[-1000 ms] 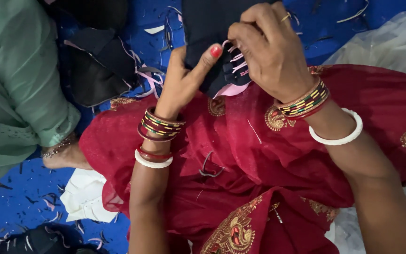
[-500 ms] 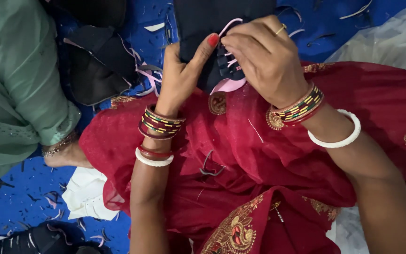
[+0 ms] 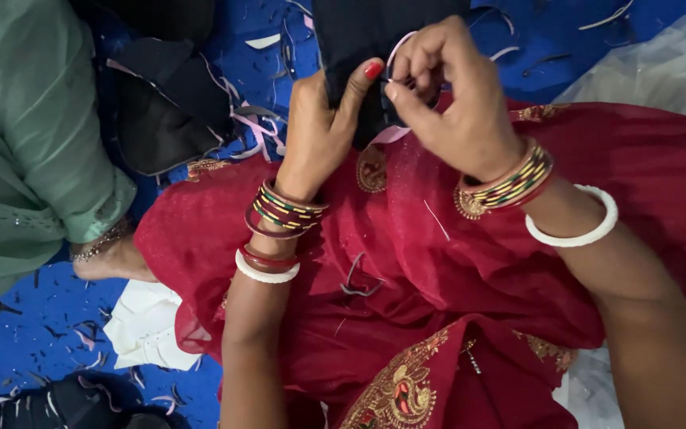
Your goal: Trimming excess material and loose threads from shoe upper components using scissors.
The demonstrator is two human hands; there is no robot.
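My left hand [image 3: 325, 127] grips the edge of a black fabric piece [image 3: 359, 36] with a pink trim, thumb pressed on it. My right hand [image 3: 450, 91] pinches the same piece from the right, fingertips close to the left thumb, at a thin pink strap loop [image 3: 397, 48]. Both wrists wear coloured bangles and a white bangle. The piece is held above my lap, which is covered by red cloth with gold embroidery [image 3: 438, 302].
Another person in pale green clothing [image 3: 25, 143] sits at the left, a foot [image 3: 113, 258] on the blue mat [image 3: 33, 334]. Black fabric pieces with pink straps [image 3: 168, 103] lie on the mat. White cloth [image 3: 144, 326] lies beside my lap; clear plastic [image 3: 660, 71] at right.
Both hands have shifted slightly on the black piece; my right fingers have closed in toward the left thumb, pinching at the pink strap. The camera view has moved in a little.
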